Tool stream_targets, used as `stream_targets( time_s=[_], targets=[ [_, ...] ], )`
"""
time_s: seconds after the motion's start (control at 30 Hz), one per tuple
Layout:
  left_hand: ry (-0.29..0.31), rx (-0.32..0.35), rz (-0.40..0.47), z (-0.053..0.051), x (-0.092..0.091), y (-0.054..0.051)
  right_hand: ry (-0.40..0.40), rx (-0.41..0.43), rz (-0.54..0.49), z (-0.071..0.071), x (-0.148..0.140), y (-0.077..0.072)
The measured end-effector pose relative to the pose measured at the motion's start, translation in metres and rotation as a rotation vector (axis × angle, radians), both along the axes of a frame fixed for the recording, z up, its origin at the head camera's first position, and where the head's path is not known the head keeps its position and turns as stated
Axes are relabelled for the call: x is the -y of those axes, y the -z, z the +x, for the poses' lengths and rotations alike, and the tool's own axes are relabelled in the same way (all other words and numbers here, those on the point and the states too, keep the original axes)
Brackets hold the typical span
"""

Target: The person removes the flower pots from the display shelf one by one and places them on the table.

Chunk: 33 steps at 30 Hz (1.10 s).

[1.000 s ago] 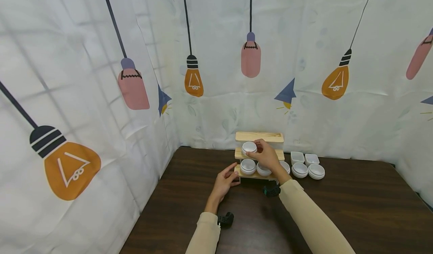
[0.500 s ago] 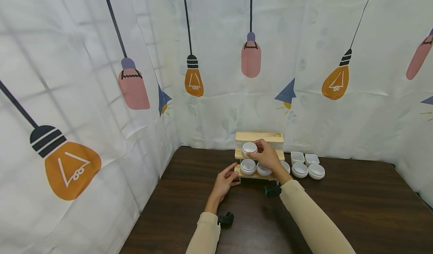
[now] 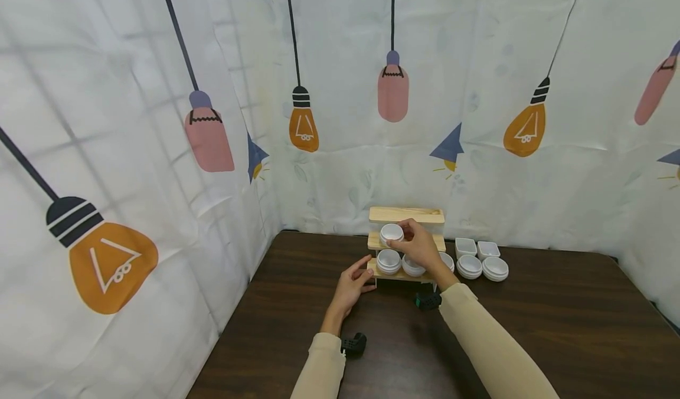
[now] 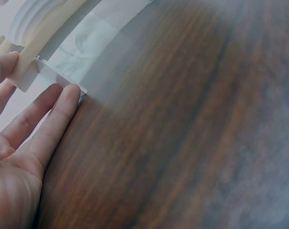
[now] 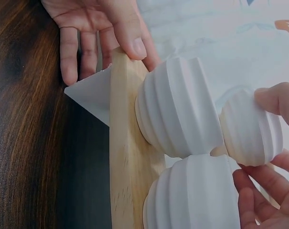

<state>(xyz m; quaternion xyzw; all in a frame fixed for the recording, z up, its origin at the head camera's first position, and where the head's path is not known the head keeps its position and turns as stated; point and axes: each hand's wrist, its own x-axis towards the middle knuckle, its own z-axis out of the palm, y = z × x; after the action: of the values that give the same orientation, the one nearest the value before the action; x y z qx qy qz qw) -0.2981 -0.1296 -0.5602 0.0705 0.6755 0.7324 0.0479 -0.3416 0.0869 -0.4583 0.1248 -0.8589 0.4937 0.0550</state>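
A small three-tier wooden shelf with clear side panels stands at the table's back. My right hand holds a white ribbed bowl on the left of the middle tier, thumb on one side and fingers on the other, as the right wrist view shows. On the bottom tier sit three similar bowls, among them the left one; my right forearm partly covers the others. My left hand touches the shelf's left end with extended fingers: the thumb rests on the board end, and lower fingers lie at the clear panel.
Right of the shelf, two square white dishes stand behind two round white bowls. A white curtain with printed lamps hangs behind and to the left of the dark wooden table.
The head view has shifted very slightly. Both hands and the bowls keep their places.
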Motion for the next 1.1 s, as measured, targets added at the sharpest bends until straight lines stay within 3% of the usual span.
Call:
stream_targets(
  time_s=[0.7, 1.1],
  targets=[
    [0.0, -0.011, -0.026, -0.001, 0.0, 0.002, -0.033, -0.022, -0.154, 0.004, -0.001, -0.001],
    [-0.002, -0.006, -0.029, 0.0, 0.0, 0.001, 0.001, -0.037, -0.168, 0.012, -0.003, -0.008]
  ],
)
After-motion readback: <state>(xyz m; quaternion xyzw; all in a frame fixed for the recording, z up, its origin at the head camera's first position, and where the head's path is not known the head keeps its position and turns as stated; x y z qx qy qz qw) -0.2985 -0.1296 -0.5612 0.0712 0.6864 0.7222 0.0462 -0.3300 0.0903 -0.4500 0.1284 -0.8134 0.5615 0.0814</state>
